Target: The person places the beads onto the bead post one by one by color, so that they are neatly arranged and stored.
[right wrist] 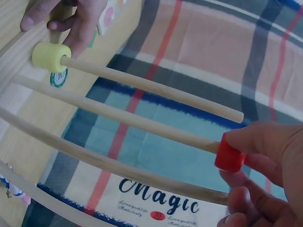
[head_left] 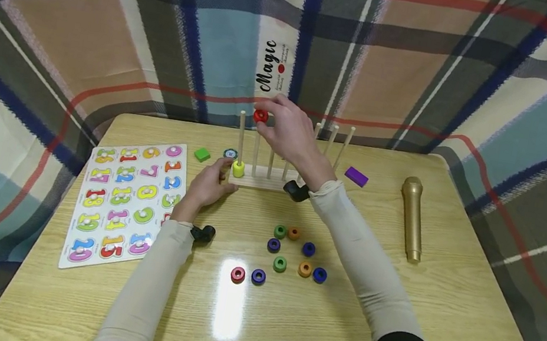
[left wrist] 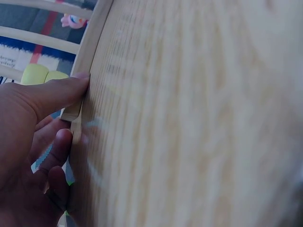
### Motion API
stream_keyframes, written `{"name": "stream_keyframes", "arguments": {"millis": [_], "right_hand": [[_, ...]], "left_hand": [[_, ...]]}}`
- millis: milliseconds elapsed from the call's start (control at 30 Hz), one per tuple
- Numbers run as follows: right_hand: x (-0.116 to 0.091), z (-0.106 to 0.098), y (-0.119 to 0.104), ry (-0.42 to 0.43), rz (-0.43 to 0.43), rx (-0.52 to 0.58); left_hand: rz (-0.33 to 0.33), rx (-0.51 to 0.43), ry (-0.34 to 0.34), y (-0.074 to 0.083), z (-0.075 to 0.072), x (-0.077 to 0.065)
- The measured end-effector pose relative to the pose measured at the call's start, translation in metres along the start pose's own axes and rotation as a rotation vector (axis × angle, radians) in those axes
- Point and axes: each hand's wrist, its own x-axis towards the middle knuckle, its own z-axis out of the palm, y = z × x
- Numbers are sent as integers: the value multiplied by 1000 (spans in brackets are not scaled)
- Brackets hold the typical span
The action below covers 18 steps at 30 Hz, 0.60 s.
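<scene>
My right hand (head_left: 291, 134) pinches a red bead (right wrist: 230, 152) between thumb and fingers. The bead sits at the top end of the second peg (right wrist: 123, 116) from the left on a wooden peg stand (head_left: 262, 183). My left hand (head_left: 207, 187) grips the left end of the stand's base, with the thumb (left wrist: 66, 92) along its edge and the other fingers round the end. Low on the leftmost peg (head_left: 240, 135) are yellow beads (head_left: 238, 169), close beside the left hand. My right hand and wrist hide parts of the pegs farther right.
Several loose beads in green, orange, blue and red, such as a red one (head_left: 238, 275), lie in front of the stand. A number board (head_left: 106, 209) lies left. A green block (head_left: 202, 154), purple block (head_left: 356, 176) and gold microphone-shaped object (head_left: 411, 219) are also on the table (head_left: 443, 317).
</scene>
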Motion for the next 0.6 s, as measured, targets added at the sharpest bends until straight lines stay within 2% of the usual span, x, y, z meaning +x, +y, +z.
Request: {"name": "stream_keyframes", "arguments": {"millis": [267, 367, 533, 600], "right_hand": [[0, -2, -3, -38, 25, -4], [-3, -2, -3, -20, 20, 4], [-25, -2, -5, 50, -57, 31], [-42, 1, -10, 37, -113, 35]], "left_hand": [[1, 4, -4, -1, 1, -1], [2, 0, -1, -1, 2, -1], [3, -6, -1, -1, 1, 0], [3, -4, -5, -1, 1, 0]]}}
